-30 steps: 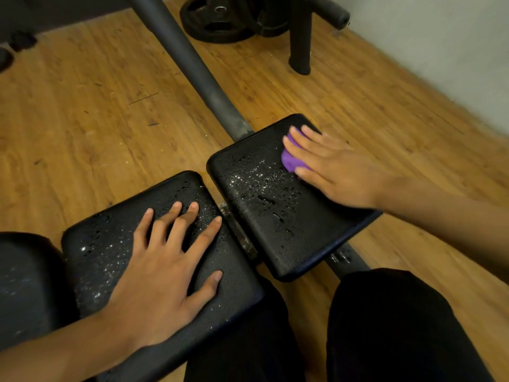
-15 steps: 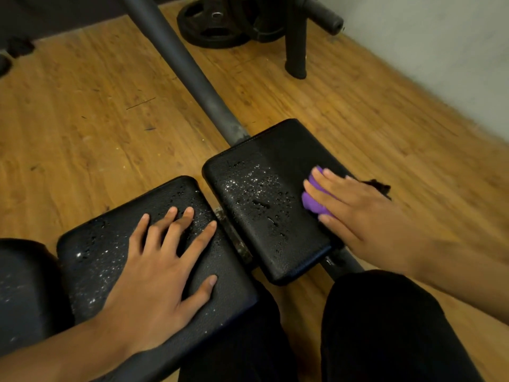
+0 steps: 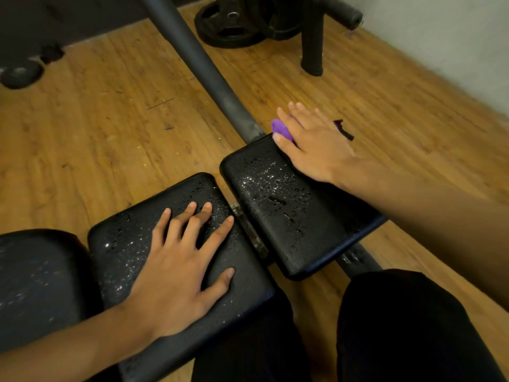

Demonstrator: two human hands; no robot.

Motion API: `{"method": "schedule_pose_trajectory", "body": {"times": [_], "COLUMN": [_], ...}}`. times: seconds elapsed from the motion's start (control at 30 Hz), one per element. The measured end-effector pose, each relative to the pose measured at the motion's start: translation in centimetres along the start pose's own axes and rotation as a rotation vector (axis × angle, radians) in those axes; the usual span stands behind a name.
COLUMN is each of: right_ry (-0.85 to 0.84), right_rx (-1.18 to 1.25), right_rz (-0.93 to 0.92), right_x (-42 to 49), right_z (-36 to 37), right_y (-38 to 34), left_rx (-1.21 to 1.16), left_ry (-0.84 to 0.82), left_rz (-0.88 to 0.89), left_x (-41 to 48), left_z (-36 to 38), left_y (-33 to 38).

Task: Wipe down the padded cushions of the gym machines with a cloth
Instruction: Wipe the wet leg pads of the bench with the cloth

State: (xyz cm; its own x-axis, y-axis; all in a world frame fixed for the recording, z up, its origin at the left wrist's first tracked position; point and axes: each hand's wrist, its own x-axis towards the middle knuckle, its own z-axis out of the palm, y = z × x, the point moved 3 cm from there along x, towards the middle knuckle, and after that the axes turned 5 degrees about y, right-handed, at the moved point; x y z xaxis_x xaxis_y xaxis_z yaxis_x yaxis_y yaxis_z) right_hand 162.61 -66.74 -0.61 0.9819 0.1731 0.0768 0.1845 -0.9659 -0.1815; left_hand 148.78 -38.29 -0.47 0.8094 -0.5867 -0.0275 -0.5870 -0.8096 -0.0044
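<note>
At the lower edge, the person's legs in black trousers [image 3: 399, 326] are under the machine. The left hand [image 3: 179, 274] rests flat on the nearer black rectangular padded cushion [image 3: 124, 244]. Its fingers are spread wide and straight, and it holds nothing. Just left of this cushion, a further dark padded surface [image 3: 33, 285] is partly in view.

A second black rectangular padded cushion [image 3: 297, 224] is just beside the first one, on its right and a little farther, with a narrow gap between them. Small shiny water drops [image 3: 264, 177] cover the left half of this cushion and also the first one.

The right hand [image 3: 316, 144] lies at the far corner of the second cushion. Its fingers are stretched out nearly straight and reach over the far edge. It presses the small purple cloth [image 3: 281, 129], which shows between thumb and forefinger, just at that far corner. A small black strip [image 3: 343, 129] shows beside the hand, and I cannot tell what it is.

A thick grey metal tube [image 3: 192, 51] runs from this corner away over the brown wooden plank floor [image 3: 96, 128]. Farther, a round black weight plate [image 3: 228, 28] lies near a black upright post [image 3: 312, 42], close to the pale wall [image 3: 440, 31]. The marks on the plate are too small to read.
</note>
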Motion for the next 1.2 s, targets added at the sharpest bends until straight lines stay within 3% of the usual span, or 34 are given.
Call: {"method": "schedule_pose_trajectory", "body": {"times": [0.3, 0.63, 0.97, 1.07, 1.2], "right_ry": [-0.188, -0.022, -0.102, -0.116, -0.089], "right_rx": [-0.050, 0.005, -0.072, -0.067, -0.034], "right_rz": [-0.217, 0.011, -0.116, -0.160, -0.153], "right_x": [-14.7, 1.8, -16.8, -15.3, -5.8], "right_z": [-2.9, -0.4, -3.2, -2.9, -0.8], "right_y": [2.9, 1.8, 3.7, 3.5, 2.5], "left_rx": [0.012, 0.013, 0.016, 0.009, -0.006], "left_ry": [0.046, 0.020, 0.040, 0.047, 0.045], "left_rz": [0.024, 0.019, 0.026, 0.023, 0.024], "left_x": [0.0, 0.0, 0.0, -0.1, 0.0], "left_z": [0.5, 0.4, 0.7, 0.8, 0.6], "left_y": [-0.1, 0.0, -0.2, -0.2, -0.2]}}
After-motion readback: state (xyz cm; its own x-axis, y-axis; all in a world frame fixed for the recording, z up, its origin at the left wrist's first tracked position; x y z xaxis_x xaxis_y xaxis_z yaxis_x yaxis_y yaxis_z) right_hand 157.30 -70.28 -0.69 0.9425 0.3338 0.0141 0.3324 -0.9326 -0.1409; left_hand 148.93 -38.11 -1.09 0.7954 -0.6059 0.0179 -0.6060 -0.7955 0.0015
